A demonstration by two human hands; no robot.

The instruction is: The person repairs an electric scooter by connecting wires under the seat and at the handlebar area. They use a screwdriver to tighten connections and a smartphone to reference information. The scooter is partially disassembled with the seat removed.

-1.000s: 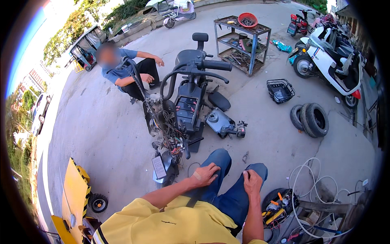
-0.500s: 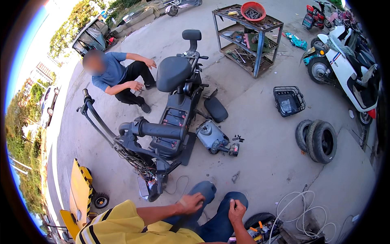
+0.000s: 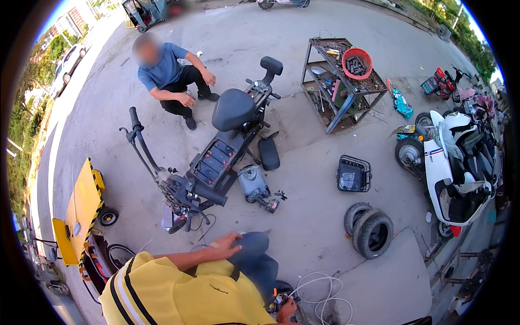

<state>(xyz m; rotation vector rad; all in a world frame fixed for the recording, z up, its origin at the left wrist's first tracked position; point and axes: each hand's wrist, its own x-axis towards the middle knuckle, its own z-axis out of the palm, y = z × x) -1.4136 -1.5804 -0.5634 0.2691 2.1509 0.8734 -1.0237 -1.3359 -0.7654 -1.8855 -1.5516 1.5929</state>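
My left hand [image 3: 223,247] rests on my left knee in blue jeans [image 3: 252,250], with nothing visible in it and its fingers loosely stretched. Down at the lower edge, my right hand [image 3: 287,310] reaches beside a jumble of small orange and black items [image 3: 280,295]. Its fingers are curled, next to the end of a loosely coiled white hose [image 3: 331,281]; what they hold is too small to make out. Ahead stands a partly stripped electric scooter [image 3: 216,162] with exposed batteries and bare wiring at the handlebar.
A person [image 3: 168,76] squats beyond the scooter. A grey plastic part [image 3: 252,183] and a black seat pad [image 3: 268,154] lie beside it. Farther right are a tool cart [image 3: 341,116], a black basket [image 3: 354,173], several tires [image 3: 375,236] and a white scooter [image 3: 444,168]. At left stands a yellow cart [image 3: 81,203].
My right hand has left my right knee and dropped down to the right, beside the white hose. My left hand stays on my knee. The view has turned to the right.
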